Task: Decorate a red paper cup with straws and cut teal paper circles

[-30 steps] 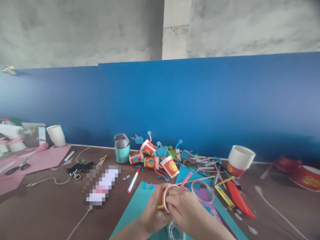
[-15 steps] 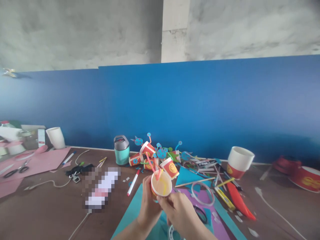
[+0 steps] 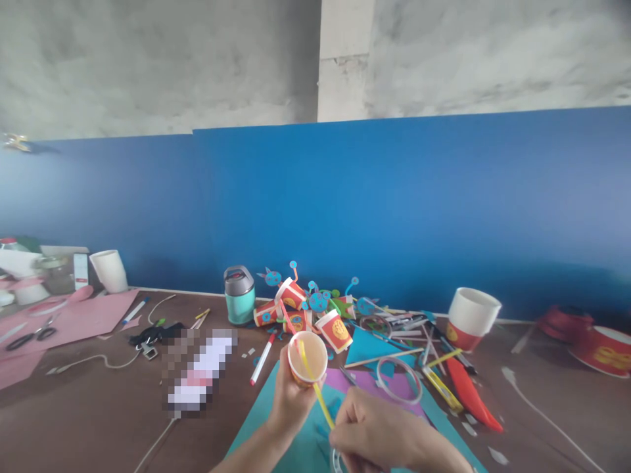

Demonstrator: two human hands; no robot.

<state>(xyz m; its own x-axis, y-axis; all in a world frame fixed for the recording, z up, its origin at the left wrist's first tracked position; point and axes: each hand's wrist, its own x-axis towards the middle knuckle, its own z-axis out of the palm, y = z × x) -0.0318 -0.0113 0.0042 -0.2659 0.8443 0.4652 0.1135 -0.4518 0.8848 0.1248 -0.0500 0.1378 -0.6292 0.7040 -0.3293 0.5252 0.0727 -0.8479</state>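
Observation:
My left hand (image 3: 290, 401) is wrapped round a paper cup (image 3: 315, 355), its open mouth tilted toward me. A yellow straw (image 3: 324, 408) runs from inside the cup, past its near side, down to my right hand (image 3: 377, 430). The fingers of that hand are closed on the straw's lower end. A red straw (image 3: 284, 316) rises at the cup's far left side. Behind it lies a pile of red paper cups (image 3: 335, 330) with straws and blue paper cutouts. Beneath my hands are teal paper (image 3: 256, 414) and purple paper (image 3: 357, 381).
A teal flask (image 3: 240, 305) and a red-capped marker (image 3: 263, 358) stand left of the pile. Rightward are a tape roll (image 3: 419, 387), a yellow cutter (image 3: 444, 391), a red balloon-like piece (image 3: 473, 397) and white cups (image 3: 474, 309). Scissors (image 3: 32, 335) lie on pink paper far left.
My right hand has moved down and right, away from the cup, and the yellow straw now extends out to it. The cup in my left hand has shifted slightly left.

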